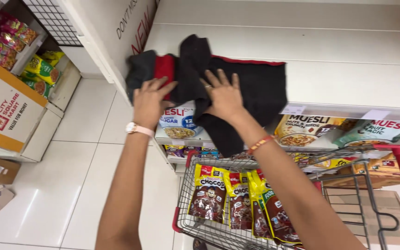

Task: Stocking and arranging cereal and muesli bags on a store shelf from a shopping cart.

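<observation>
Pressing flat, your left hand (150, 99) and right hand (225, 97) spread open-fingered on the black-and-red cloth (251, 88) atop the white shelf (339, 51); the shopping cart (274, 199) crowds below.

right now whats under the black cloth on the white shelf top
Both hands, left hand and right hand, press the black cloth with red trim onto the white shelf top. Its hanging edge covers part of a blue-and-white cereal box. Anything beneath the flat part is hidden.
</observation>
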